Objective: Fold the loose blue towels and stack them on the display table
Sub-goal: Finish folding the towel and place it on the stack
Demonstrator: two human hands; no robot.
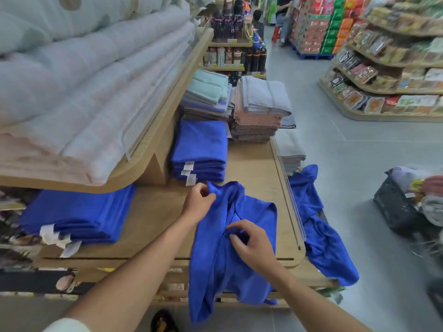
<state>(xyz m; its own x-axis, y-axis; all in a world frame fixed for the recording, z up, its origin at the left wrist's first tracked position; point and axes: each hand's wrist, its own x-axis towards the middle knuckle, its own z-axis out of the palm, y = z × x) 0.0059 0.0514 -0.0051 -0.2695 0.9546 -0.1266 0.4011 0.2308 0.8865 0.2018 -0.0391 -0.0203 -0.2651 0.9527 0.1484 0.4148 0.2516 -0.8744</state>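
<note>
- Fingertips (205, 192) of the left hand (199, 203) are curled in a pinch on the far edge of the loose blue towel (213, 259). A bunched ridge of cloth near its middle is pinched by the right hand (253, 244).
- The towel is spread in a crumpled heap on the front of the display table (251, 168), and its near part is draped over the front edge toward the floor.
- The step in hand is judged to be opening the cloth out before the first fold.
- To do this well, the pinched edge should be traced to its corners, and the hanging part should be brought up onto the table.
- The ridges should be smoothed flat, and edges should be matched before any crease is pressed.
- The fold should be sized to the folded blue stack (200, 149) just beyond the left hand, so the pile is kept square.
- A second loose towel (321, 236) is draped off the table's right side and is untouched.
</note>
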